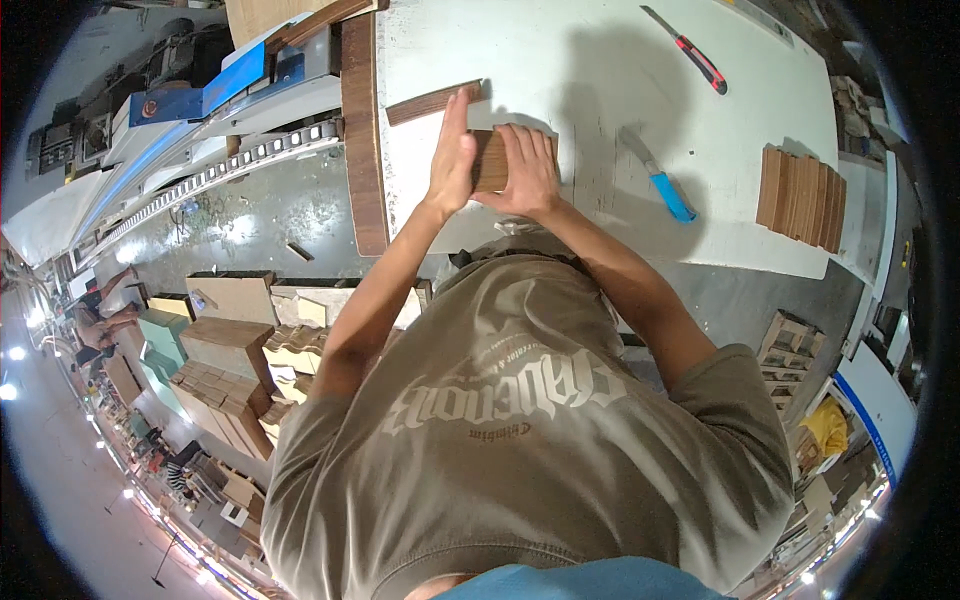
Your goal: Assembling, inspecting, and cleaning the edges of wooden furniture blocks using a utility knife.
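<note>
A stack of brown wood-grain pieces point(488, 160) is between my two hands near the front edge of the white worktable point(600, 245). My left hand point(453, 158) stands on edge, its straight fingers pointing away and its palm flat against the stack's left side. Over the right part of the stack lies my right hand point(528, 168), fingers bent across it and thumb at the near edge. The fingers hide much of that side. Just beyond my left fingertips a long brown wood strip point(433, 103) rests slantwise on the table.
To the right lies a blue-handled knife point(672, 198), and farther off a red-and-black utility knife point(700, 62). Several brown wood strips point(800, 198) are stacked at the table's right end. A dark brown board point(362, 150) borders the left edge. Piled panels point(225, 360) stand on the floor at left.
</note>
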Available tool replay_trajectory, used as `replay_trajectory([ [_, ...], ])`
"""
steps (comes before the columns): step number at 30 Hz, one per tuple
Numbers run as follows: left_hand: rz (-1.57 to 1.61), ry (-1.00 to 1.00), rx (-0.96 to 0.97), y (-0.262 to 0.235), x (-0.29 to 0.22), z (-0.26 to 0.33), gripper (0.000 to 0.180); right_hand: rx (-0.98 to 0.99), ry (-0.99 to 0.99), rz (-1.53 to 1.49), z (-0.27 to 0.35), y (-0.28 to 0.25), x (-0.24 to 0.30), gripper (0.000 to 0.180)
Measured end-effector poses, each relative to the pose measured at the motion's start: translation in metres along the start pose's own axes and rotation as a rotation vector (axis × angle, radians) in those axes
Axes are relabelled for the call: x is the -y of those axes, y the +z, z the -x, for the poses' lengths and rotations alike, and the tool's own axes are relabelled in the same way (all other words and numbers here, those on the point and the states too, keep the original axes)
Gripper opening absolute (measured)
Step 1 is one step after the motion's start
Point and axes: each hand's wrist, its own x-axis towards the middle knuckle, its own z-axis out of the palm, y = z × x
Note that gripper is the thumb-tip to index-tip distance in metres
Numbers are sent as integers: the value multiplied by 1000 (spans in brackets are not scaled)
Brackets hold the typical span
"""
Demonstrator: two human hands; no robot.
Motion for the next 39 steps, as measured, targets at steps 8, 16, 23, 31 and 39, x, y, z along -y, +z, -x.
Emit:
replay_trajectory([
  [8, -623, 7, 161, 80, -95, -22, 106, -687, -304, -1431, 1, 47, -32, 95],
  [16, -813, 57, 169, 100, -118, -24, 102, -492, -115, -1723, 18, 60, -43, 97],
  [23, -359, 77, 139, 69, -80, -16, 73, -450, -115, -422, 41, -5, -52, 106],
  [31, -281, 115, 138, 28, -29, 23, 74, 97, 164, 432, 77, -40, -27, 104],
  [39, -358, 426, 435, 73, -38, 16, 97, -468, 427, 231, 78, -44, -55, 76],
])
